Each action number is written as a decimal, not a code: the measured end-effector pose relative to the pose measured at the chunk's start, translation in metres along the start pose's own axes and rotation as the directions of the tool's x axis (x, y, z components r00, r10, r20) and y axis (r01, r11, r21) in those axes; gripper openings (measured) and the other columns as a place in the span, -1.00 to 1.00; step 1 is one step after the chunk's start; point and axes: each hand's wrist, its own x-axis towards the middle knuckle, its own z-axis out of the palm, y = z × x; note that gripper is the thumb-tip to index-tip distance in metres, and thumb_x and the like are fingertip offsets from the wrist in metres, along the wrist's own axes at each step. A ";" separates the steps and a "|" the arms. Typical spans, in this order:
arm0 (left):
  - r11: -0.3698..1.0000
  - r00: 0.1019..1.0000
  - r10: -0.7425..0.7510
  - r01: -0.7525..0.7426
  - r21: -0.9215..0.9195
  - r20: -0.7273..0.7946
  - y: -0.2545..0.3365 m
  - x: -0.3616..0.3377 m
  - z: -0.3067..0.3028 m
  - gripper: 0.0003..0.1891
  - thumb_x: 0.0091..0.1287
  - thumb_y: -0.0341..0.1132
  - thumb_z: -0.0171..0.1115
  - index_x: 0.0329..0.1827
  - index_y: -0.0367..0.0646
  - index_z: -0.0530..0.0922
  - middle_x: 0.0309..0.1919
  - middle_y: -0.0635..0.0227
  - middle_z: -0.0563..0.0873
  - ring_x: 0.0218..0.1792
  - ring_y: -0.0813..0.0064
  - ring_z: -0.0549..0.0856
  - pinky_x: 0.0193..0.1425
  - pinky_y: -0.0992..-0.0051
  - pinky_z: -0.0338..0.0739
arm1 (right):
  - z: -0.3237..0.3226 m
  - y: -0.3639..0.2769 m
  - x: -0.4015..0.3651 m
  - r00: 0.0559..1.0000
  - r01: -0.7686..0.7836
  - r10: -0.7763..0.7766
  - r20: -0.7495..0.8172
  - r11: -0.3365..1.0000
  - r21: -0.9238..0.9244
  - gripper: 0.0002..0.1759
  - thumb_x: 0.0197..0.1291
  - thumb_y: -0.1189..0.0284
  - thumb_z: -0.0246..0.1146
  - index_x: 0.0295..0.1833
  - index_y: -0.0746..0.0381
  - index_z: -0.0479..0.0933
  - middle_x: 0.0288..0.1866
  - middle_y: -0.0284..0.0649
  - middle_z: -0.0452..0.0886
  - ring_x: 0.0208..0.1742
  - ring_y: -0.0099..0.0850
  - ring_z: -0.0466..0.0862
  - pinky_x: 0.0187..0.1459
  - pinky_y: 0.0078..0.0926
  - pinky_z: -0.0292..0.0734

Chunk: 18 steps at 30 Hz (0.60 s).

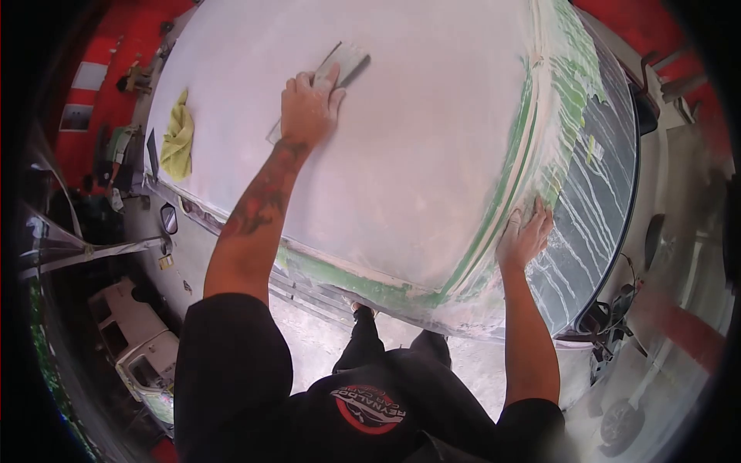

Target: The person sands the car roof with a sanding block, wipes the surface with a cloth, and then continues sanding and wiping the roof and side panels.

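Note:
My left hand (pixel 310 112) is wrapped round a long, flat sanding block (pixel 343 65), which lies slanted on the pale, dusty car roof (pixel 386 154). The block's lower end shows beside my wrist. On the right, my right hand (pixel 526 235) rests with spread fingers on the roof's edge, over green masking tape (pixel 567 100) smeared with whitish residue. Nothing shows in that hand. Beyond it, the dark windshield (pixel 598 224) is streaked with white runs. A yellow-green cloth (pixel 177 140) lies crumpled on the roof's left side.
At the lower left stand pale vehicle parts (pixel 139 336). A person (pixel 120 158) is partly visible at the far left, near a red wall (pixel 96 96). A wheel (pixel 622 423) shows at the lower right, behind hazy plastic or glass. My feet are on the floor beside the car.

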 end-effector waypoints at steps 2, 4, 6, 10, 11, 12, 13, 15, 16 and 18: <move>0.999 0.999 -0.034 0.035 0.025 -0.027 -0.002 0.011 0.002 -0.55 0.36 -0.13 0.28 0.31 0.02 0.57 -0.04 -0.01 0.61 -0.08 0.03 0.57 0.02 0.12 0.47 | 0.001 0.004 -0.002 1.000 0.001 -0.001 -0.017 1.000 0.026 -0.37 0.38 0.06 0.09 0.51 -0.03 0.27 0.55 -0.01 0.18 0.57 -0.07 0.17 0.44 0.15 0.02; 0.995 0.995 -0.095 0.094 -0.020 -0.042 0.022 -0.009 -0.010 -0.55 0.34 -0.14 0.31 0.28 0.03 0.59 -0.03 -0.01 0.62 -0.10 0.03 0.58 -0.02 0.12 0.49 | 0.003 0.005 -0.005 1.000 0.014 -0.014 -0.014 1.000 0.012 -0.38 0.39 0.07 0.09 0.51 -0.03 0.27 0.55 -0.02 0.19 0.57 -0.07 0.17 0.44 0.15 0.02; 0.996 0.995 -0.032 0.040 -0.082 0.096 0.057 -0.063 -0.030 -0.52 0.31 -0.13 0.34 0.31 0.14 0.58 0.05 0.04 0.56 -0.03 0.06 0.55 0.06 0.12 0.44 | -0.001 0.006 -0.005 1.000 0.015 -0.015 -0.027 1.000 -0.001 -0.38 0.39 0.08 0.08 0.51 -0.03 0.27 0.55 -0.02 0.19 0.57 -0.07 0.17 0.44 0.15 0.02; 0.979 0.971 0.174 -0.152 -0.135 0.166 0.039 -0.109 -0.048 -0.45 0.31 -0.07 0.33 0.40 0.22 0.51 0.07 0.08 0.53 0.00 0.11 0.51 0.10 0.13 0.41 | 0.001 0.007 -0.004 1.000 -0.030 0.030 0.007 0.999 -0.011 -0.38 0.40 0.08 0.08 0.51 -0.02 0.26 0.56 -0.07 0.17 0.58 -0.08 0.16 0.44 0.18 0.00; 0.989 0.982 0.143 -0.135 -0.066 0.121 0.008 -0.090 -0.039 -0.45 0.32 -0.08 0.32 0.39 0.14 0.51 0.06 0.06 0.53 -0.02 0.10 0.52 0.07 0.11 0.42 | 0.003 0.007 -0.002 1.000 -0.024 0.024 0.001 1.000 -0.006 -0.38 0.40 0.08 0.07 0.51 -0.02 0.26 0.57 -0.08 0.16 0.58 -0.09 0.16 0.45 0.19 -0.01; 0.997 0.998 0.061 -0.060 -0.044 0.022 -0.025 -0.066 -0.029 -0.48 0.34 -0.10 0.30 0.37 0.06 0.52 0.02 0.05 0.57 -0.04 0.07 0.54 0.03 0.10 0.43 | 0.003 0.008 -0.004 1.000 -0.022 0.022 -0.006 1.000 -0.003 -0.38 0.40 0.08 0.07 0.51 -0.02 0.26 0.57 -0.08 0.16 0.58 -0.09 0.16 0.45 0.19 -0.01; 0.999 0.998 -0.048 0.047 -0.007 -0.042 -0.054 -0.041 -0.020 -0.52 0.35 -0.12 0.28 0.33 0.02 0.55 -0.05 0.05 0.61 -0.06 0.04 0.56 0.02 0.11 0.45 | 0.002 0.009 -0.005 1.000 -0.023 0.023 -0.003 1.000 -0.017 -0.38 0.40 0.08 0.07 0.52 -0.02 0.26 0.57 -0.09 0.16 0.58 -0.09 0.16 0.44 0.19 0.00; 0.994 0.995 -0.083 0.087 0.068 -0.058 -0.086 -0.008 -0.008 -0.54 0.35 -0.12 0.28 0.30 -0.02 0.57 -0.06 0.09 0.63 -0.07 0.07 0.57 0.02 0.12 0.49 | 0.003 0.006 0.000 1.000 -0.020 0.020 -0.005 0.999 -0.029 -0.39 0.41 0.09 0.07 0.52 -0.01 0.25 0.57 -0.09 0.16 0.58 -0.08 0.16 0.44 0.20 0.01; 0.993 0.994 -0.093 0.097 0.071 -0.055 -0.084 -0.015 -0.009 -0.54 0.35 -0.12 0.28 0.30 -0.02 0.57 -0.06 0.09 0.63 -0.07 0.07 0.57 0.02 0.12 0.49 | 0.001 0.007 -0.002 1.000 -0.018 0.018 -0.002 0.999 -0.032 -0.39 0.40 0.09 0.06 0.52 0.00 0.25 0.56 -0.08 0.17 0.58 -0.08 0.16 0.43 0.20 0.02; 0.978 0.978 -0.208 0.208 0.008 0.002 -0.062 -0.029 -0.014 -0.51 0.35 -0.10 0.28 0.32 -0.04 0.56 -0.04 0.10 0.62 -0.06 0.07 0.57 0.04 0.13 0.48 | 0.002 0.005 -0.001 1.000 -0.013 0.013 -0.005 1.000 -0.024 -0.39 0.40 0.09 0.04 0.52 0.01 0.25 0.54 -0.07 0.20 0.57 -0.06 0.18 0.43 0.21 0.04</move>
